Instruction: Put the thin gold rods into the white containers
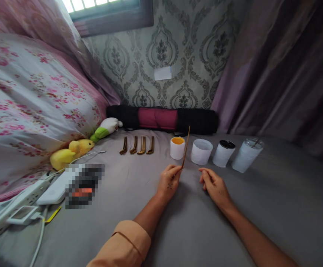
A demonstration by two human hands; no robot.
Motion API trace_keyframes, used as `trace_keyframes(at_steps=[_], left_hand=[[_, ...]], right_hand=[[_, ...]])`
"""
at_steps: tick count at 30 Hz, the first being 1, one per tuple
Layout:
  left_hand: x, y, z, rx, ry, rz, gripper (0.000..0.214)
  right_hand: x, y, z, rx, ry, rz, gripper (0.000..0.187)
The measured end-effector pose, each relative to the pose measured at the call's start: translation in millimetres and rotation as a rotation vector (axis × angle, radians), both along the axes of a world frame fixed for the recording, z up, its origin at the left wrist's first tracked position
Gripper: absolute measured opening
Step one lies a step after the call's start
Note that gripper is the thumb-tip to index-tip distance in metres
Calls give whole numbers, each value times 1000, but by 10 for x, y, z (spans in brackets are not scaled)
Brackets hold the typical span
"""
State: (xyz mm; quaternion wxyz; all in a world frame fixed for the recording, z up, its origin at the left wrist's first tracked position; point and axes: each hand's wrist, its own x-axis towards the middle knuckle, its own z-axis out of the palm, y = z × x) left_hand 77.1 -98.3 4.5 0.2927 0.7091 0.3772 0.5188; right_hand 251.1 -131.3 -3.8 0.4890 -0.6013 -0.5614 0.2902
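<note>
My left hand (169, 181) is closed, pinching a thin brown stick (186, 146) near its lower end. The stick stands nearly upright, leaning slightly right, its top above the cups. Just behind it is a white-wrapped cup (177, 150) with orange-yellow inside. My right hand (214, 187) hovers to the right with fingers loosely bent and tips apart, and nothing shows in it. Nearest to that hand is a wider white container (201, 152). Further right stand a white-wrapped can with a black top (224, 153) and a tilted-looking white-wrapped glass jar (247, 155) with a thin stick inside.
Several brown, bent-ended bundles (141, 145) lie in a row on the grey sheet (116, 230). A black and maroon roll (158, 118) lies along the wall. At left are plush toys (72, 152), a white power bank (58, 187), a power strip (19, 207) and cables.
</note>
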Motion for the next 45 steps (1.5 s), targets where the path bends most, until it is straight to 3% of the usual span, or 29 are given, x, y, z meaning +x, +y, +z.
trace_keyframes(at_steps=[11, 22, 45], left_hand=[[-7, 3, -84, 170, 297, 45, 28], [-13, -38, -63, 303, 570, 71, 29], [-12, -77, -20, 340, 774, 19, 28]], right_hand=[[-36, -22, 39, 44, 23, 17, 33], [-81, -49, 95, 10, 109, 57, 30], [-117, -85, 180, -23, 261, 130, 35]])
